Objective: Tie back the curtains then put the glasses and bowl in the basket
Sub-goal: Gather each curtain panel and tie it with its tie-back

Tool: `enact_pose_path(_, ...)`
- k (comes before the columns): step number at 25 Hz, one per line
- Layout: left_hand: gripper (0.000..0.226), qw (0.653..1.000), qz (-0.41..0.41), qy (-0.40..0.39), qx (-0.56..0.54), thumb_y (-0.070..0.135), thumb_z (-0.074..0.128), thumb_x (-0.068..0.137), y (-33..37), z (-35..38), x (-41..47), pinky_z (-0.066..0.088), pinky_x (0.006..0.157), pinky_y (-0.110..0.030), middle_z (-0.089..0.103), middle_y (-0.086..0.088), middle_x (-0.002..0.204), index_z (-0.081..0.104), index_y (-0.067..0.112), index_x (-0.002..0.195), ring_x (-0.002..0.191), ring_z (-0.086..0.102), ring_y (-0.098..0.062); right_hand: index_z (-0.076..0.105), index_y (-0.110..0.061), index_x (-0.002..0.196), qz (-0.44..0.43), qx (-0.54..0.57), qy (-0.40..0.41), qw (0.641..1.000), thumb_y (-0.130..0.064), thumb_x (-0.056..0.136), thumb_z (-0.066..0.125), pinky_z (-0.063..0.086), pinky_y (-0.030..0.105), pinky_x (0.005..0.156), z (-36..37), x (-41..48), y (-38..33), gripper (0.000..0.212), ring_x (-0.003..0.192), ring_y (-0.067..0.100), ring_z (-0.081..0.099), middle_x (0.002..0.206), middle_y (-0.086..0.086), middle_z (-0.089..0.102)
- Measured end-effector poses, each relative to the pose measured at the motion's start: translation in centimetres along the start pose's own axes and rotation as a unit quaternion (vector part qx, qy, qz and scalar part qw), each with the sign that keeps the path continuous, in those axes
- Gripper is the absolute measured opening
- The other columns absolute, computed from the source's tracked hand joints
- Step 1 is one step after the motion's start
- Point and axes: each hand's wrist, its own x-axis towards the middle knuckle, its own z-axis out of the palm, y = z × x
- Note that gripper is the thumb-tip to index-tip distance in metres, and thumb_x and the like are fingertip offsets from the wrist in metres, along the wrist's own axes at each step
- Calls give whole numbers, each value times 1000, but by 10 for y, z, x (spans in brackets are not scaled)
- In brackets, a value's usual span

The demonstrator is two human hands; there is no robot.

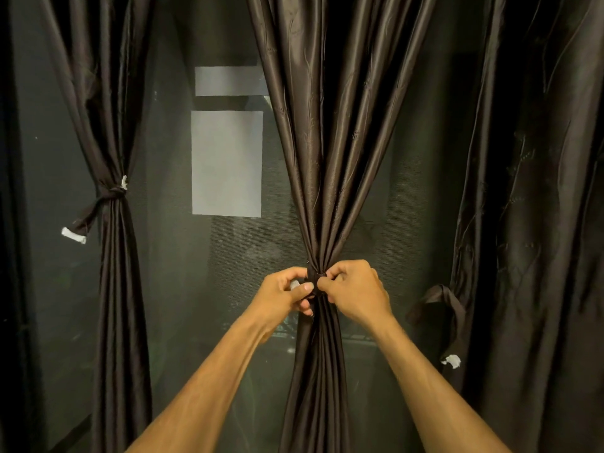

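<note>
Three dark brown curtains hang in front of a dark mesh window. The middle curtain (327,158) is gathered into a narrow bunch at its waist. My left hand (284,292) and my right hand (354,291) meet at that bunch, each pinching an end of the dark tie-back strap (316,286) wrapped round it; a white tip shows in my left fingers. The left curtain (111,125) is bound with a knotted strap (112,192). The right curtain (536,191) hangs loose, its strap (441,299) dangling. No glasses, bowl or basket are in view.
Behind the curtains is a dark mesh screen (196,273) with two pale rectangular patches (227,163). White tags mark the strap ends at the left (74,236) and at the lower right (452,360).
</note>
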Motion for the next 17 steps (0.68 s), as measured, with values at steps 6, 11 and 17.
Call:
enact_pose_path(6,14,990,46,56,120,-1,67,86,3,-3,-1,60,65,-35,57,-12,72,69,11,92,52,56,-11,61,-27,100,-143,-122,71,980,-34,93,59,41,34,70,2,-21,-5,10,94,21,61,100,-9,59)
enact_pose_path(11,21,978,60,77,187,-3,70,83,9,2,-1,60,67,-30,49,-5,61,63,16,80,57,53,-11,46,-16,78,-116,21,95,988,-17,91,60,42,36,64,8,-15,7,19,73,23,54,71,-2,55)
enact_pose_path(17,8,962,64,97,247,-1,68,85,1,4,3,61,70,-31,50,-4,63,69,7,86,60,50,-9,63,-18,82,-153,93,125,976,-4,85,65,53,38,69,11,-11,16,14,76,14,64,76,-5,68)
